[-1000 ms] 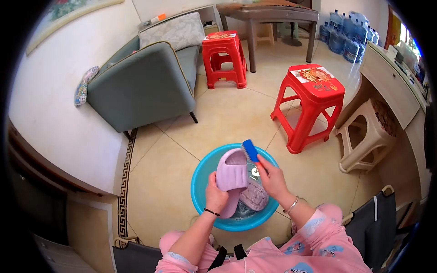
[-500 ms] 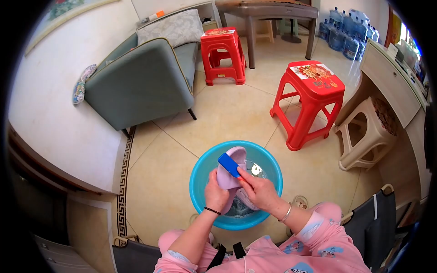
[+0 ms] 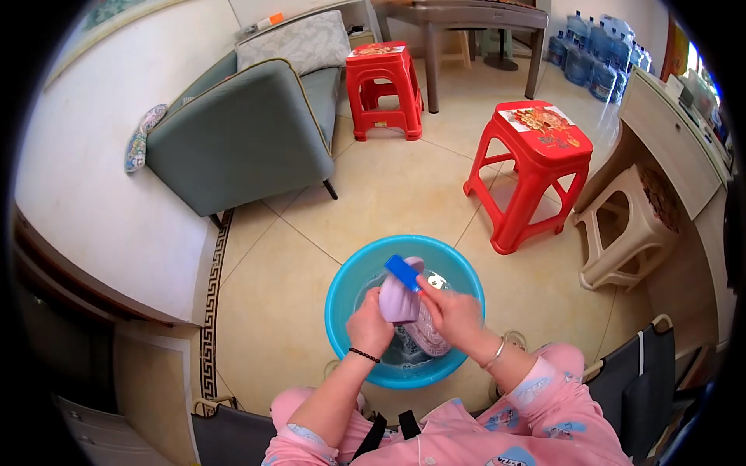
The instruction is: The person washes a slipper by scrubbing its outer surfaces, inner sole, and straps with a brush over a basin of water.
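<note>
Over the basin (image 3: 339, 307), my right hand (image 3: 460, 317) grips the scrubbing brush (image 3: 402, 272), apparently against the purple slipper (image 3: 397, 303) my left hand (image 3: 369, 326) clasps.

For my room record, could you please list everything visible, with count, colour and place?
Basin: 1, turquoise, floor
Brush: 1, blue-red, in right hand
Slippers: 2, light purple, one in left hand, one in basin
Plastic stools: 3, two red beyond basin, one beige right
Sofa: 1, grey-green, upper left
Cushions: 2, pale grey on sofa, floral by wall
Table: 1, brown, top
Bottles: several, blue, upper right
Desk: 1, cream, right
Folding-seat parts: 2, dark grey, lower sides
Sleeves: 2, pink, lower edge
Hands: 2, bare, over basin
</note>
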The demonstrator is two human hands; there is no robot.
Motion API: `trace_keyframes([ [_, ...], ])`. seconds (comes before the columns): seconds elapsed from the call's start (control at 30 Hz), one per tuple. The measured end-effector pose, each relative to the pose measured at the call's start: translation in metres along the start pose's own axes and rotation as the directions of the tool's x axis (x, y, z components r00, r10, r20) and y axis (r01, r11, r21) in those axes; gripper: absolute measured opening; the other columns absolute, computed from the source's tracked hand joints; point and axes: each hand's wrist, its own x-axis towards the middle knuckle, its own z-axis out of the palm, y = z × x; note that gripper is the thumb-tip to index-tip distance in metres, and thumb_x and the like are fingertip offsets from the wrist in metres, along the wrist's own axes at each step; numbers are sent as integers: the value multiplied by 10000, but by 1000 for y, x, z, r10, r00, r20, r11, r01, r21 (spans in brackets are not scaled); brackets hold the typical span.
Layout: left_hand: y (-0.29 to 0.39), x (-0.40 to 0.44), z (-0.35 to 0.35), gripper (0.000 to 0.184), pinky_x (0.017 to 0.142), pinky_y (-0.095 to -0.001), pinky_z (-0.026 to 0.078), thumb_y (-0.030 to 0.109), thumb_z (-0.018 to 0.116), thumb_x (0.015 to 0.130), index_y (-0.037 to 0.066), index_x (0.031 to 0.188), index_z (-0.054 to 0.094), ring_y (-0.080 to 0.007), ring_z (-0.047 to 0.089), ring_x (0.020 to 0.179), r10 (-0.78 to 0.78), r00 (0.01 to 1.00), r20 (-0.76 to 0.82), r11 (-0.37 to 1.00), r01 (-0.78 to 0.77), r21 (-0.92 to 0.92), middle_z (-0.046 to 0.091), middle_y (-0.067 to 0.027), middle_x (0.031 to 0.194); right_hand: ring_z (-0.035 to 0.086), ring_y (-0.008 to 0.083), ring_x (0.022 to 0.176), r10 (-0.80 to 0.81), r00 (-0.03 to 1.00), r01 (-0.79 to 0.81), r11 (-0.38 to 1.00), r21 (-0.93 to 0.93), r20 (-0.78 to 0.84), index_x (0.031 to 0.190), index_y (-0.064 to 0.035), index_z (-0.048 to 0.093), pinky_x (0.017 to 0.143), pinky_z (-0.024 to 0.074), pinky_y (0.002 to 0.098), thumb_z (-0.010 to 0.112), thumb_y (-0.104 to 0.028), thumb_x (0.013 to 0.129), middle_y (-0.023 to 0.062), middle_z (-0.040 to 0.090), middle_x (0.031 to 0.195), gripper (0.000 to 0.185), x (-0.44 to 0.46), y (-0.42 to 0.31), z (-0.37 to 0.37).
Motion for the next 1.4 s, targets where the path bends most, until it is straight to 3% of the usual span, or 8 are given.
trace_keyframes([
  [0.13, 1, -1, -1, 487, 714, -489, 494, 36, 629, 716, 123, 1178, 503, -391, 637, 848, 25, 999, -27, 999, -24, 38, 665, -177, 957, 627, 332, 603, 137, 990, -138, 990, -15, -41, 1191, -159, 623, 533, 483, 443, 569, -253, 901, 145, 640, 689, 309, 11, 12, -5],
  [0.33, 3, 1, -6, 483, 710, -491, 492, 62, 636, 725, 137, 1184, 506, -399, 634, 846, -38, 999, 3, 995, 38, 92, 667, -176, 944, 621, 341, 622, -107, 993, 99, 985, 142, 44, 1203, -165, 620, 529, 468, 412, 600, -219, 892, 161, 638, 723, 316, -9, -12, 0],
  [0.53, 2, 4, -9, 432, 732, -477, 491, 97, 640, 753, 105, 1169, 523, -407, 623, 889, 6, 998, -57, 993, -12, -118, 656, -217, 946, 633, 335, 633, 252, 968, -252, 968, -15, -17, 1212, -135, 609, 554, 483, 405, 598, -216, 895, 161, 654, 789, 328, 16, 15, -7],
  [0.73, -17, 13, 1, 464, 776, -452, 497, 56, 653, 735, 69, 1181, 526, -404, 621, 928, -68, 993, -99, 964, 40, -261, 651, -225, 991, 637, 319, 632, -112, 993, 102, 981, 163, 49, 1214, -163, 612, 541, 493, 407, 597, -204, 891, 141, 658, 751, 325, -16, -15, 1],
  [0.9, -12, 13, -4, 470, 840, -366, 497, -41, 597, 710, 19, 1173, 544, -322, 641, 989, -23, 1000, -17, 901, 14, -433, 659, -199, 1031, 635, 304, 618, 153, 983, -144, 986, 89, -103, 1211, -154, 611, 522, 483, 399, 603, -208, 886, 128, 658, 743, 330, 10, 15, 1],
  [1.1, -24, 21, 1, 442, 865, -344, 484, -17, 614, 734, 25, 1170, 556, -289, 628, 1026, -21, 998, 62, 840, 51, -541, 653, -183, 1062, 621, 291, 585, -229, 972, 213, 952, 221, 47, 1189, -179, 629, 511, 480, 396, 597, -235, 891, 109, 646, 695, 305, -11, -6, -4],
  [1.23, -16, 16, -5, 422, 873, -342, 480, 38, 651, 751, 30, 1165, 569, -285, 629, 1024, 45, 979, 200, 837, 73, -542, 657, -170, 1073, 616, 280, 556, -61, 994, 55, 996, -70, -86, 1172, -192, 634, 498, 476, 394, 604, -238, 886, 106, 619, 642, 291, 3, 9, -4],
  [1.4, -11, 15, -11, 434, 884, -345, 477, 40, 640, 750, 34, 1179, 573, -277, 627, 1030, -2, 973, 231, 831, 130, -541, 661, -172, 1075, 616, 280, 552, -71, 994, 80, 989, 127, -81, 1188, -197, 629, 477, 467, 401, 608, -235, 882, 113, 615, 638, 309, 3, 5, -9],
])
